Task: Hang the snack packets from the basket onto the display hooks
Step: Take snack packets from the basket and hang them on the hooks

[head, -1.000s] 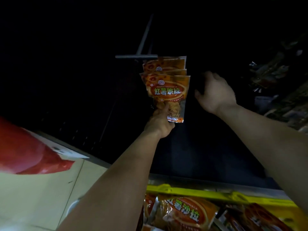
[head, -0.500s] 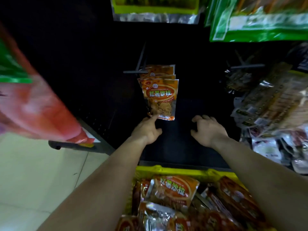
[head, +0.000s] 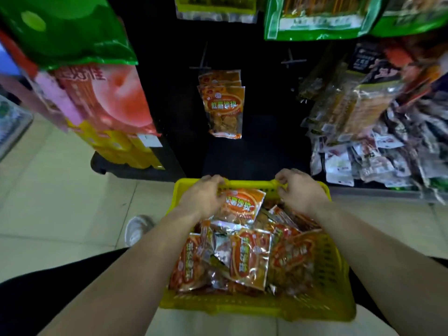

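Note:
A yellow plastic basket (head: 324, 282) rests on my lap, holding several orange snack packets (head: 249, 258). My left hand (head: 202, 197) is at the basket's far rim, and its curled fingers grip the top left corner of the uppermost orange packet (head: 244, 204). My right hand (head: 299, 191) is at the same rim further right, its fingers curled over the yellow edge. On the dark display panel ahead, a few matching orange packets (head: 223, 105) hang from a hook (head: 203, 68). An empty hook (head: 292, 61) juts out to its right.
Large red, pink and green bags (head: 97, 93) hang on the left. Green bags (head: 315, 18) hang above. A crowded mass of mixed packets (head: 368, 132) fills the right side. A white shoe (head: 138, 229) rests on the pale tiled floor (head: 60, 202).
Both hands have dropped from the hanging packets down to the basket's far rim. My left hand has taken hold of a packet in the basket. The view has tilted downward.

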A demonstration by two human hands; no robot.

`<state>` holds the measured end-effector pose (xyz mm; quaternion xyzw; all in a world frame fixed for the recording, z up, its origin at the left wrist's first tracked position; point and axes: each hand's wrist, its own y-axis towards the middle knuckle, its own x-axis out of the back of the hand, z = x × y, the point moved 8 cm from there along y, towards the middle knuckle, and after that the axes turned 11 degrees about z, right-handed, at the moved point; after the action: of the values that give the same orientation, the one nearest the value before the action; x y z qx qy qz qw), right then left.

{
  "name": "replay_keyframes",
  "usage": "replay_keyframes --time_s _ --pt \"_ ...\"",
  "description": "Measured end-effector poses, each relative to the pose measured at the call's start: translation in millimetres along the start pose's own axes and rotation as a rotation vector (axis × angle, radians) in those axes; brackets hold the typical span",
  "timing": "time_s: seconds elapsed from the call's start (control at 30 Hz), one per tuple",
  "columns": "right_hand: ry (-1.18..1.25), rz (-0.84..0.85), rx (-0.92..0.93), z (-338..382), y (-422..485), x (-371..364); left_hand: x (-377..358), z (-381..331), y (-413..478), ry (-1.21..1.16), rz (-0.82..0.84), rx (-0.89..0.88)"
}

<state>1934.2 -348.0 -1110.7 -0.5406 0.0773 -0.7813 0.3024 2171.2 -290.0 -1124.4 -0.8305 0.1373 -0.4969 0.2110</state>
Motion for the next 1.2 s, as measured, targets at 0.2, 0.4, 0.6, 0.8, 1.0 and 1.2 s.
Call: replay_keyframes --time_s 0.2,0.4,0.6,0.8,1.0,1.2 --pt "0.037 0.223 -0.082 -14 -8 -75 -65 23 -13 0.104 0.208 0.028" --pt "0.242 0.156 -0.144 -18 18 -108 -76 39 1 0.072 0.218 0.065" --pt "0.441 0.01 -0.172 -9 37 -121 -81 44 10 -0.038 0.197 0.094" --pt "0.5 -0.011 -0.077 2 35 -107 -46 36 11 -0.163 0.0 0.068" --pt "0.593 0.119 0.066 25 15 -81 0 17 -5 -0.039 -0.237 0.014" --pt "0.526 0.209 0.25 47 -21 -19 33 -14 -28 0.015 -0.171 -0.104"
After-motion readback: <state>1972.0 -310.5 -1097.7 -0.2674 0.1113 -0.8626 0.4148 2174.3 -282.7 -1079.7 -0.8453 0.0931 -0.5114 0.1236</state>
